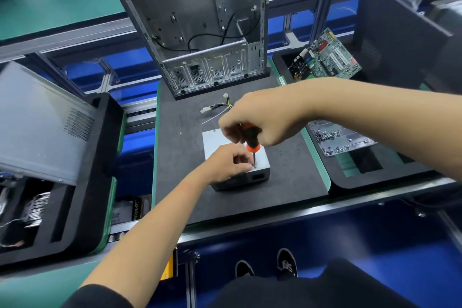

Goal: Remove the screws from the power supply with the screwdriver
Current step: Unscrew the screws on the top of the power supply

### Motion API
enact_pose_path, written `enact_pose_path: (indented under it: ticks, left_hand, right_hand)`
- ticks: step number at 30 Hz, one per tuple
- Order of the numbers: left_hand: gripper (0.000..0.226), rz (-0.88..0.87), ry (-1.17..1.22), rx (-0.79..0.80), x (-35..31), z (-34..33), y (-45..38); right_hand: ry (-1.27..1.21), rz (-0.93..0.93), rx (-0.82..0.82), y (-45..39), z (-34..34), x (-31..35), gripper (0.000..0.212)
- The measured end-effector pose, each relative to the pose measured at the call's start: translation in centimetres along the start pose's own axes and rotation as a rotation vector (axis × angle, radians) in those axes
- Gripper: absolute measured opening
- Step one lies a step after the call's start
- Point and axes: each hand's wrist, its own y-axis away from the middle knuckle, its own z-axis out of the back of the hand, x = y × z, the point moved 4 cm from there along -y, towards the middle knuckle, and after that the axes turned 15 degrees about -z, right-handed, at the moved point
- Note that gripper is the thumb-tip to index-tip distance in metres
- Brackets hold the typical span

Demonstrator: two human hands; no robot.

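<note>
Fingers of the right hand (260, 120) curl round the orange-and-black screwdriver (252, 144), its tip standing on the top face of the grey power supply (215, 141) on the black mat (180, 157); the left hand (225, 164) rests on the box, fingertips pinched beside the shaft.

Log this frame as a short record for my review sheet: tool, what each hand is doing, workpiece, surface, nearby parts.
tool: screwdriver, orange and black handle, shaft upright, tip down at the top face near the front edge
right hand: right hand grips the screwdriver handle
left hand: left hand rests on the power supply, fingers curled beside the shaft
workpiece: power supply, grey metal box
surface: black mat
nearby parts: open computer case behind; motherboard and tray of loose screws to the right
</note>
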Motion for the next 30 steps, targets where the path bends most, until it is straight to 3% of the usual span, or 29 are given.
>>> enact_pose_path:
  ticks: [3,6,11,15,17,21,26,30]
  left_hand:
    - [0.007,0.003,0.011,-0.014,-0.1,-0.1,0.0]
    - [0.016,0.021,0.02,-0.004,-0.2,-0.3,-0.2]
    - [0.004,0.033,-0.098,0.085,-0.5,-0.7,-0.8]
    - [0.003,0.005,-0.145,0.134,-1.2,-0.8,-1.0]
    - [0.005,0.001,-0.147,0.134,-1.5,-0.7,-1.1]
    - [0.007,0.024,-0.134,0.203,-1.6,-0.6,-1.4]
    - [0.009,0.062,-0.11,0.201,-1.1,-0.5,-1.4]
    - [0.015,0.091,-0.044,0.186,-0.4,-0.3,-1.4]
  right_hand:
    - [0.122,-0.126,-0.096,-0.2,0.0,-0.9,0.011]
    - [0.322,-0.267,-0.204,-0.3,-0.2,-1.5,0.024]
    - [0.14,-0.066,-0.041,0.4,-0.1,-0.4,0.022]
    - [0.098,-0.041,-0.002,0.7,-0.4,-0.3,0.024]
    - [0.171,-0.09,-0.041,0.6,-0.5,-0.3,0.012]
    - [0.348,-0.275,-0.095,-0.1,-0.6,-1.0,0.039]
    - [0.206,-0.14,-0.048,0.2,-0.1,-0.8,0.011]
    - [0.007,-0.089,0.042,0.8,0.2,-0.7,0.031]
